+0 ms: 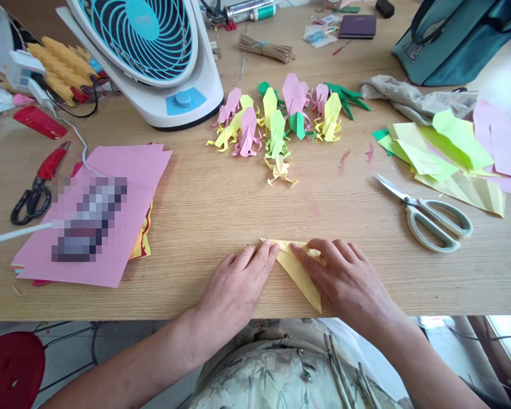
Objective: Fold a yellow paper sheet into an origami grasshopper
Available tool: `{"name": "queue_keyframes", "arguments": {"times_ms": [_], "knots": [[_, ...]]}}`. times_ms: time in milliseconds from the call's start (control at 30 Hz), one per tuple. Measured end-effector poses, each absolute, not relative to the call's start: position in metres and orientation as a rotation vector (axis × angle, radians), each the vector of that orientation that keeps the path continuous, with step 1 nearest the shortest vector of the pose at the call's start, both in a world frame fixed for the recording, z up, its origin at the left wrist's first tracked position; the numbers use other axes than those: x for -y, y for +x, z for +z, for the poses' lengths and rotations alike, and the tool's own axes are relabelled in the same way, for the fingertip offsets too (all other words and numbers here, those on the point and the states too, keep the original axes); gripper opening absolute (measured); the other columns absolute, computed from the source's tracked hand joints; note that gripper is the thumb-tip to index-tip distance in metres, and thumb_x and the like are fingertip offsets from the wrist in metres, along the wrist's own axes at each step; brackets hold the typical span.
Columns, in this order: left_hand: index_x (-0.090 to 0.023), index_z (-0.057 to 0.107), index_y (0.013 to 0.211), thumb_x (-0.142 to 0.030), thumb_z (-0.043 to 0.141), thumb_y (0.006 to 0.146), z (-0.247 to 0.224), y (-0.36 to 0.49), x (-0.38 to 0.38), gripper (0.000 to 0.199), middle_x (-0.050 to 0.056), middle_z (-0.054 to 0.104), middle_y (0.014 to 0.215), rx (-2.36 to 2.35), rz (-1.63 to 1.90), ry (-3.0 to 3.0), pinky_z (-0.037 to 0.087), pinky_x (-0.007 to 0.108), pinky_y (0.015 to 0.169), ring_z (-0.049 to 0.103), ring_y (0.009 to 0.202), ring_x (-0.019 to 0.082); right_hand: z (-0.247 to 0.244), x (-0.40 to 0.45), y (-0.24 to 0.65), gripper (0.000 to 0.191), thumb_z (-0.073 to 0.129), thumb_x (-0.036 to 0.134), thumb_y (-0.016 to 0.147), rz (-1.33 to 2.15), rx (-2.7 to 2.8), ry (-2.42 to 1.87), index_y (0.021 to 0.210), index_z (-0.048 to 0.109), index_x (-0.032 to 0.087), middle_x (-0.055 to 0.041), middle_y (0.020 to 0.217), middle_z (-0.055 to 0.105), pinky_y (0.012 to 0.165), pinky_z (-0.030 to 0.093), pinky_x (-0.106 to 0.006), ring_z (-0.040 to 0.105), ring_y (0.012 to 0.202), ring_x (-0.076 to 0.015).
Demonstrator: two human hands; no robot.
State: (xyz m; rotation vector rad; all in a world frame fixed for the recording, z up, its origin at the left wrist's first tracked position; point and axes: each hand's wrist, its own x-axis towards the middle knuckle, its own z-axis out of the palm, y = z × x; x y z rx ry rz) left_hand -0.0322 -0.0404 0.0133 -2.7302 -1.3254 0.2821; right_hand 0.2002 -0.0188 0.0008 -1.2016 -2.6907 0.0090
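Observation:
A folded piece of pale yellow origami paper point(300, 276) lies at the front edge of the table, one point aimed toward me. My left hand point(242, 275) presses its closed fingertips on the paper's left corner. My right hand point(344, 272) grips the upper right part between thumb and fingers, hiding that corner. Beyond both hands sits a small pale yellow paper frog point(280, 170). Behind it stands a cluster of folded paper frogs in pink point(247, 132), yellow point(330, 117) and green point(276, 133).
Open-bladed scissors point(430, 216) lie right of my hands, before loose paper sheets point(447, 150). A pink paper stack point(104, 238) with a blurred-out object on it is at left, beside red-and-black pruning shears point(38, 184). A fan point(170, 96) and a teal bag point(455, 45) stand farther back.

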Motion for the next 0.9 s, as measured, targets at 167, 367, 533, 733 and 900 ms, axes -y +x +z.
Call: {"name": "queue_keyframes", "arguments": {"times_ms": [167,367,533,733,900], "knots": [[-0.009,0.035,0.151,-0.009,0.043,0.092,0.011,-0.034,0.038,0.060,0.011,0.044,0.153,1.346,0.209,-2.767,0.053,0.038,0.095,0.053,0.114,0.024,-0.004,0.035,0.216,0.033,0.049,0.016,0.098,-0.005,2.528,-1.273,0.129,0.058,0.009,-0.0135,0.118,0.064,0.083,0.040,-0.038,0.055,0.094,-0.0234],[-0.010,0.041,0.149,-0.007,0.046,0.091,0.007,-0.037,0.037,0.057,0.009,0.047,0.150,1.329,0.054,-2.773,0.051,0.040,0.097,0.049,0.120,0.026,0.000,0.050,0.195,0.040,0.055,0.015,0.095,-0.061,2.431,-1.276,0.134,0.055,0.005,-0.0161,0.123,0.065,0.081,0.041,-0.040,0.055,0.097,-0.0261],[-0.009,0.051,0.141,-0.015,0.050,0.095,0.000,-0.042,0.035,0.047,0.009,0.049,0.149,1.362,-0.012,-2.824,0.051,0.041,0.097,0.049,0.118,0.027,0.000,0.056,0.153,0.053,0.047,0.025,0.098,0.165,2.577,-1.121,0.144,0.044,0.000,-0.0212,0.149,0.047,0.103,0.038,-0.044,0.044,0.131,-0.0310],[-0.011,0.052,0.140,-0.018,0.054,0.095,-0.002,-0.045,0.033,0.046,0.009,0.051,0.147,1.362,-0.080,-2.852,0.050,0.041,0.096,0.050,0.115,0.027,-0.004,0.068,0.138,0.058,0.046,0.029,0.098,0.164,2.537,-1.346,0.149,0.038,0.002,-0.0176,0.157,0.037,0.106,0.035,-0.042,0.037,0.139,-0.0285],[-0.015,0.049,0.143,-0.017,0.054,0.094,0.001,-0.045,0.031,0.049,0.008,0.053,0.146,1.381,-0.135,-2.857,0.049,0.039,0.096,0.049,0.116,0.026,-0.004,0.073,0.137,0.058,0.045,0.034,0.099,0.157,2.495,-1.501,0.150,0.039,0.008,-0.0102,0.157,0.039,0.098,0.033,-0.042,0.040,0.131,-0.0292]]}}
